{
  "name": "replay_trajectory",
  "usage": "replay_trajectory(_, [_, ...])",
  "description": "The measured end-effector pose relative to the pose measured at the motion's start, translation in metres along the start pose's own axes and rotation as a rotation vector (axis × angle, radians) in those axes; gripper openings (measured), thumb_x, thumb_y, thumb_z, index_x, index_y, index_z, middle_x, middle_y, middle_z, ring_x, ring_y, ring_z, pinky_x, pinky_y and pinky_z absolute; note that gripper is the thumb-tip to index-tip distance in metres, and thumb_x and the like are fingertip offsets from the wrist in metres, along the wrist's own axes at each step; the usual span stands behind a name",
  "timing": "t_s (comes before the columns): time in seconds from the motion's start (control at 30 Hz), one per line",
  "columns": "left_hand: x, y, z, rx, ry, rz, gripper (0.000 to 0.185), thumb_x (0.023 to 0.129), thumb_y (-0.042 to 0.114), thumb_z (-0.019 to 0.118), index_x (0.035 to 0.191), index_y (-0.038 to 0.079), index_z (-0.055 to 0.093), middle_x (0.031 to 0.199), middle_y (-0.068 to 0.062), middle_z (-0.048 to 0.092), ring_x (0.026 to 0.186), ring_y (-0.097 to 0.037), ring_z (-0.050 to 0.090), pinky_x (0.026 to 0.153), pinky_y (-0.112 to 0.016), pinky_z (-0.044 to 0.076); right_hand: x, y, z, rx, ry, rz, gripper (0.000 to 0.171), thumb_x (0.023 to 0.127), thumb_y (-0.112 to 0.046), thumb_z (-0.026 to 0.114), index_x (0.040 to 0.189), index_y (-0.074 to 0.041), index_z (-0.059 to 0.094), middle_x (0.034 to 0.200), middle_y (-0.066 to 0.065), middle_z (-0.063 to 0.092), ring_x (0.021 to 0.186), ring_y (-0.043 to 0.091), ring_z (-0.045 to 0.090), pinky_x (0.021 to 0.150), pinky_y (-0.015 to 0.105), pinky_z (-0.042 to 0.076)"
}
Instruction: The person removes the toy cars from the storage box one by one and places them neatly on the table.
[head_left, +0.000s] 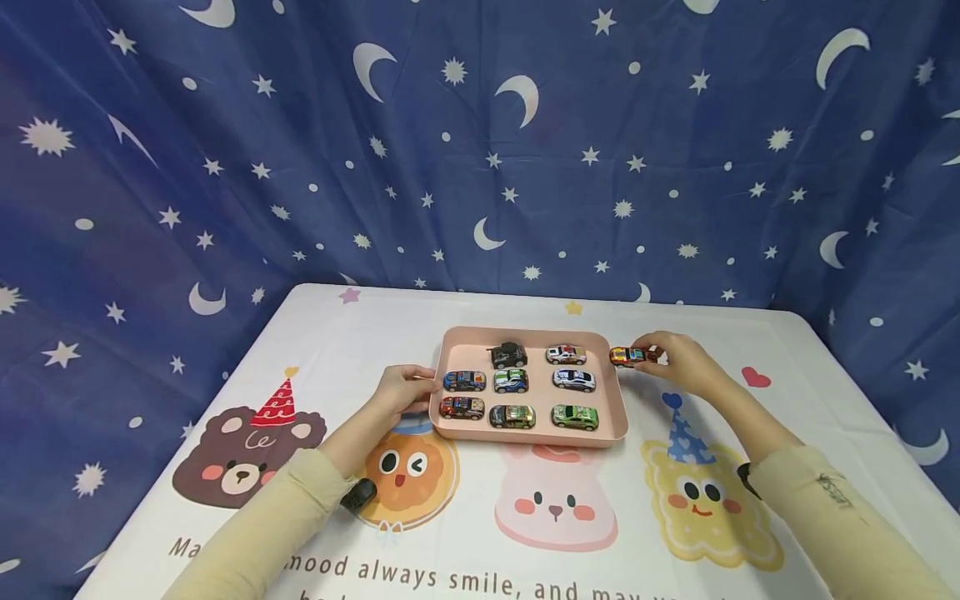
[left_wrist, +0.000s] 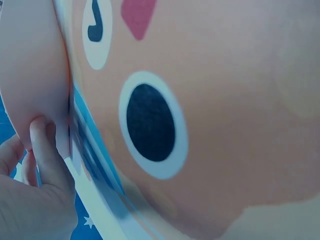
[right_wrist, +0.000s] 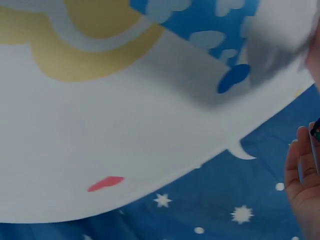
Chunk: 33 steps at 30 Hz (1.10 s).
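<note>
A pink tray (head_left: 542,398) on the table holds several small toy cars and a black toy tank (head_left: 510,357). At its left rim my left hand (head_left: 401,392) grips the edge; in the left wrist view, fingers (left_wrist: 42,150) press against the tray wall (left_wrist: 35,60). Just beyond the right rim, my right hand (head_left: 681,360) holds an orange and red toy car (head_left: 628,357) by its right end. Only a sliver of that car shows past the right hand (right_wrist: 304,185) in the right wrist view.
Inside the tray, a green car (head_left: 575,417) lies front right and a white car (head_left: 574,381) behind it. A white printed tablecloth (head_left: 480,575) covers the table. Behind it hangs a blue curtain (head_left: 420,125) with moons and stars.
</note>
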<state>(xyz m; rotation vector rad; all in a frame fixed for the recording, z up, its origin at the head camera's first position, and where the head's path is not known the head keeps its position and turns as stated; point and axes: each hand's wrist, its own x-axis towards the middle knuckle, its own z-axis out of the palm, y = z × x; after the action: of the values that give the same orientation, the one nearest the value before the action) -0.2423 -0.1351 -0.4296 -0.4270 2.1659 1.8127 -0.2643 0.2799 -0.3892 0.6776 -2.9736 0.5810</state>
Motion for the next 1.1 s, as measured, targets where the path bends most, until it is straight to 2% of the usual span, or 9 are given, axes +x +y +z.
replay_trajectory(0.17, [0.0,0.001,0.001,-0.001,0.012,0.008,0.031,0.085,0.003,0.064,0.114,-0.004,0.061,0.074,0.003,0.064,0.06,-0.003,0.061,0.05,-0.015,0.055,0.002,0.016,0.005,0.035,-0.017,0.035,0.028,0.084,-0.009,0.069,0.106,0.007,0.064,0.099,0.022,0.066,0.084,0.03,0.06,0.074,0.046,0.054])
replay_trajectory(0.37, [-0.001,0.002,0.001,-0.003,0.019,0.008,0.031,0.085,0.002,0.064,0.114,-0.005,0.061,0.075,0.002,0.065,0.06,-0.003,0.06,0.049,-0.015,0.054,0.005,0.031,0.014,0.028,-0.03,0.034,0.028,0.083,-0.009,0.069,0.105,0.006,0.064,0.099,0.022,0.066,0.085,0.033,0.062,0.076,0.048,0.054])
replay_trajectory(0.57, [-0.001,0.001,0.001,-0.012,0.008,0.005,0.033,0.085,0.003,0.065,0.116,-0.006,0.059,0.069,0.004,0.064,0.059,-0.003,0.061,0.05,-0.015,0.055,0.011,0.033,0.02,0.012,-0.06,0.087,0.027,0.084,-0.01,0.069,0.105,0.006,0.065,0.101,0.023,0.066,0.086,0.032,0.061,0.078,0.048,0.053])
replay_trajectory(0.83, [-0.001,0.0,0.001,-0.01,0.008,0.0,0.034,0.086,0.005,0.065,0.118,-0.004,0.06,0.074,0.002,0.067,0.061,-0.003,0.062,0.052,-0.016,0.056,0.014,0.043,0.03,0.003,-0.08,0.144,0.026,0.083,-0.01,0.069,0.104,0.005,0.065,0.1,0.024,0.065,0.081,0.028,0.061,0.075,0.047,0.053])
replay_trajectory(1.1, [-0.002,-0.001,0.001,0.007,0.01,0.017,0.035,0.086,0.006,0.066,0.118,-0.005,0.06,0.076,0.003,0.066,0.061,-0.002,0.062,0.051,-0.016,0.055,0.017,0.041,0.032,-0.003,-0.108,0.173,0.029,0.085,-0.01,0.068,0.107,0.007,0.063,0.104,0.025,0.064,0.09,0.035,0.062,0.084,0.051,0.052])
